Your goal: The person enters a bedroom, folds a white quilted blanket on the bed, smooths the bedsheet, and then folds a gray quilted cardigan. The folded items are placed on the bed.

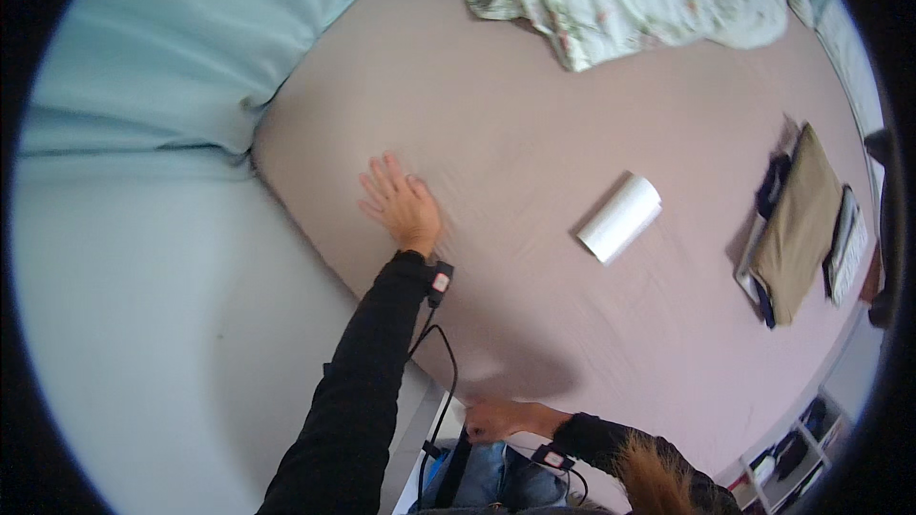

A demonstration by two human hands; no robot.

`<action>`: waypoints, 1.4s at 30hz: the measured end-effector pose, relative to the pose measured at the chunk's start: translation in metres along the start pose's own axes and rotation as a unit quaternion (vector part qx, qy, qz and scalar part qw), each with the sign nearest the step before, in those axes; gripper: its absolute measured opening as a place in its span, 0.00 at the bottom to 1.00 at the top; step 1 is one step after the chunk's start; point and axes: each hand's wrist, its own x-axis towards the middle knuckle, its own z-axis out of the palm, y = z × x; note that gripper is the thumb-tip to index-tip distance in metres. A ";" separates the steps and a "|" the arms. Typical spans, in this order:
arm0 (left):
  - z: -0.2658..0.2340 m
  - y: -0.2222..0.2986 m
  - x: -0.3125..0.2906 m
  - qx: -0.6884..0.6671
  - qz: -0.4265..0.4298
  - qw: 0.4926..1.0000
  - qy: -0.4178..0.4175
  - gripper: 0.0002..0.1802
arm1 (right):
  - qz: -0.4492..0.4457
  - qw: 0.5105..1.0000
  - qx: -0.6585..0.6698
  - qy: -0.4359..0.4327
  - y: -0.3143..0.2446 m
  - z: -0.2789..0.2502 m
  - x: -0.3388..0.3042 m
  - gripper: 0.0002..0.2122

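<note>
The left hand [405, 213] lies palm-down, fingers spread, on the pink sheet [515, 153] — perhaps for support. The right hand [491, 420] curls at the sheet's near edge; its grip I cannot tell. The sheet's left edge slants far-left — long axis unclear. Rightward, a white roll [622, 217] points far-right.

A pink mattress [515, 181] is partly hidden by a floral quilt [658, 0], cropped at the far edge; the right sleeve [587, 439] is partly screened by hair [654, 477]; near-right shelf [813, 445] contents are left indistinct.

Soft light, strong edge distortion
</note>
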 end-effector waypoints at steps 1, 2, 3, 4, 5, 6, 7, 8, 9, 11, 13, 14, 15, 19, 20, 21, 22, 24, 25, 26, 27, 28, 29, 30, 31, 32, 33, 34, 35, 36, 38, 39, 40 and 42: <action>0.002 -0.001 0.000 -0.001 0.005 1.000 0.010 0.32 | 0.081 0.995 0.051 0.002 0.004 -0.016 -0.019 0.21; 0.005 -0.002 -0.002 0.002 0.001 1.000 0.007 0.32 | 0.125 0.987 0.092 0.035 0.006 -0.038 -0.038 0.22; 0.008 -0.003 -0.002 0.002 0.018 0.999 0.044 0.32 | 0.206 0.951 0.023 0.230 0.023 -0.070 -0.055 0.23; 0.011 -0.004 -0.004 0.009 -0.003 1.000 0.007 0.32 | 0.253 0.873 -0.041 0.415 0.039 -0.101 -0.072 0.24; 0.014 -0.006 -0.003 0.015 -0.003 1.000 0.006 0.32 | 0.310 0.801 -0.155 0.487 0.062 -0.135 -0.092 0.25; 0.015 -0.007 -0.003 0.021 0.019 0.999 0.046 0.31 | 0.366 0.715 -0.257 0.537 0.078 -0.160 -0.111 0.26; 0.015 -0.008 -0.001 0.015 0.002 1.000 0.010 0.32 | 0.456 0.653 -0.295 0.527 0.094 -0.178 -0.127 0.25; 0.012 -0.008 0.002 0.011 0.003 1.000 0.012 0.33 | 0.510 0.626 -0.293 0.512 0.107 -0.182 -0.133 0.25; 0.008 -0.006 0.003 0.029 -0.011 0.999 -0.021 0.33 | 0.542 0.630 -0.302 0.467 0.117 -0.181 -0.139 0.26; -0.008 0.011 0.004 0.024 -0.021 0.999 0.041 0.31 | 0.588 0.621 -0.308 0.416 0.134 -0.178 -0.143 0.27; -0.031 0.043 -0.002 -0.051 0.010 0.999 0.004 0.27 | 0.564 0.613 -0.317 0.454 0.139 -0.167 -0.142 0.28; -0.043 0.067 -0.010 -0.138 0.021 0.989 -0.041 0.25 | 0.563 0.611 -0.319 0.457 0.139 -0.165 -0.141 0.28; -0.052 0.095 -0.020 -0.234 0.145 0.956 -0.101 0.21 | 0.542 0.602 -0.350 0.471 0.139 -0.165 -0.139 0.29; -0.070 0.209 -0.111 -0.216 0.410 0.874 -0.144 0.43 | 0.568 0.612 -0.303 0.459 0.133 -0.172 -0.139 0.29; -0.069 0.222 -0.114 -0.196 0.379 0.885 -0.188 0.44 | 0.579 0.617 -0.284 0.450 0.132 -0.174 -0.139 0.30; -0.066 0.227 -0.109 -0.204 0.368 0.883 -0.209 0.44 | 0.566 0.616 -0.297 0.461 0.132 -0.175 -0.139 0.30; -0.063 0.225 -0.099 -0.237 0.378 0.871 -0.207 0.45 | 0.568 0.617 -0.295 0.458 0.132 -0.175 -0.140 0.30; -0.054 0.195 -0.049 -0.235 0.340 0.904 -0.113 0.44 | 0.561 0.620 -0.298 0.461 0.132 -0.173 -0.140 0.30; -0.049 0.170 -0.014 -0.259 0.256 0.923 -0.125 0.43 | 0.570 0.620 -0.286 0.457 0.133 -0.172 -0.139 0.30; -0.047 0.142 0.021 -0.222 0.213 0.948 -0.080 0.45 | 0.570 0.619 -0.284 0.459 0.134 -0.171 -0.139 0.31; -0.043 0.118 0.058 -0.188 0.218 0.957 0.035 0.48 | 0.557 0.615 -0.303 0.470 0.134 -0.171 -0.139 0.31; -0.039 0.090 0.085 -0.208 0.133 0.969 -0.004 0.49 | 0.567 0.620 -0.281 0.465 0.135 -0.171 -0.139 0.31; -0.037 0.067 0.106 -0.212 0.089 0.973 -0.021 0.49 | 0.564 0.621 -0.279 0.468 0.135 -0.172 -0.139 0.31; -0.034 0.052 0.122 -0.213 0.036 0.976 -0.031 0.49 | 0.559 0.621 -0.281 0.473 0.135 -0.173 -0.139 0.32; -0.029 0.049 0.129 -0.117 0.084 0.989 0.028 0.48 | 0.562 0.622 -0.271 0.473 0.135 -0.174 -0.139 0.32; -0.023 0.056 0.127 -0.014 0.115 0.989 0.095 0.47 | 0.562 0.624 -0.267 0.473 0.134 -0.175 -0.139 0.32; -0.022 0.065 0.117 0.097 0.122 0.980 0.127 0.47 | 0.560 0.628 -0.262 0.473 0.133 -0.175 -0.140 0.32; -0.017 0.096 0.114 0.177 0.030 0.975 -0.128 0.43 | 0.561 0.628 -0.262 0.472 0.133 -0.176 -0.139 0.32; -0.014 0.122 0.088 0.006 0.251 0.963 0.097 0.33 | 0.561 0.628 -0.262 0.471 0.132 -0.176 -0.140 0.32; -0.010 0.159 0.070 -0.160 0.343 0.924 0.050 0.24 | 0.562 0.628 -0.264 0.469 0.132 -0.176 -0.140 0.32; -0.009 0.229 0.047 -0.291 0.470 0.811 -0.189 0.21 | 0.560 0.628 -0.262 0.472 0.133 -0.175 -0.140 0.32; -0.008 0.262 0.038 -0.310 0.484 0.808 -0.130 0.20 | 0.558 0.627 -0.264 0.475 0.133 -0.175 -0.140 0.32; -0.008 0.288 0.037 -0.341 0.537 0.770 -0.051 0.18 | 0.561 0.628 -0.264 0.471 0.134 -0.174 -0.141 0.32; -0.011 0.317 0.043 -0.337 0.477 0.805 -0.105 0.16 | 0.563 0.627 -0.268 0.466 0.135 -0.174 -0.141 0.32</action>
